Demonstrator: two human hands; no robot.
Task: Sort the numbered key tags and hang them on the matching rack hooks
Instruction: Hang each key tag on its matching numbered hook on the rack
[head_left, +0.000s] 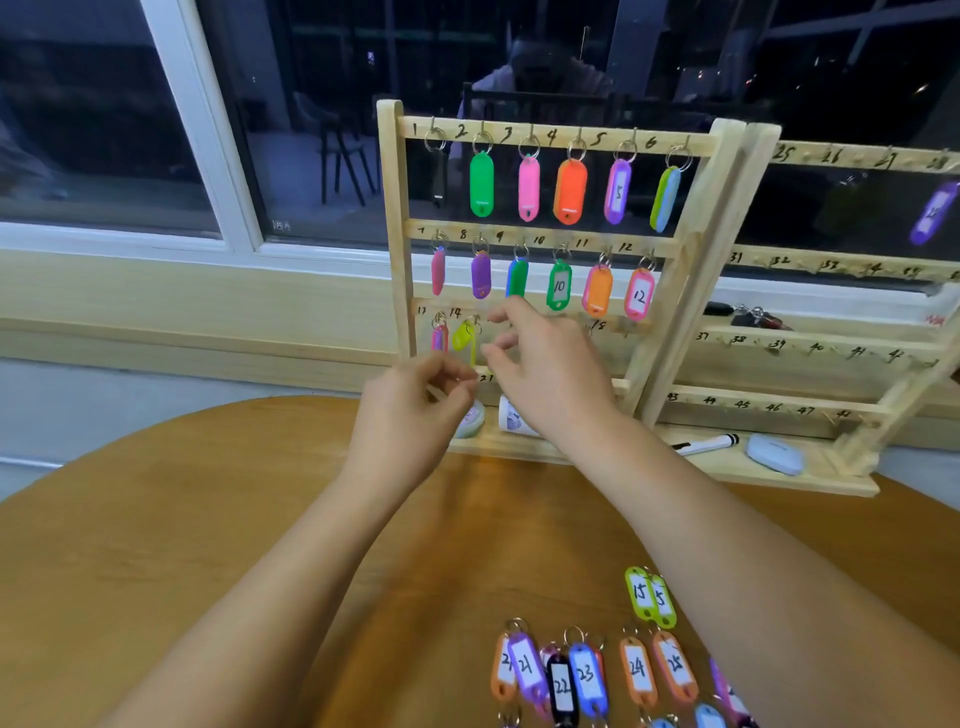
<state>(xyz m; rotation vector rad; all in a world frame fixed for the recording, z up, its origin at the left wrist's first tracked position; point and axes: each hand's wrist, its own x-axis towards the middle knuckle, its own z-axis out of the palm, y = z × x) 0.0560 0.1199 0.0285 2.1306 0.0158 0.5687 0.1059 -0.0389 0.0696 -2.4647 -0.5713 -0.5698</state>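
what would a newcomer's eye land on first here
The bright key tags hanging in two full rows on the wooden rack catch the eye first. Next, the left hand and right hand raised before its third row, by a yellow tag. Loose numbered tags lie on the table nearest the camera.

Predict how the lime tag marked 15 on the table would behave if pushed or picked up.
Probably light and stiff: the lime tag looks like thin moulded plastic. Pushed, it would likely slide, not roll, since it lies flat on the table. Hung by a ring, it should dangle freely, like the orange tag on hook 4 of the rack.
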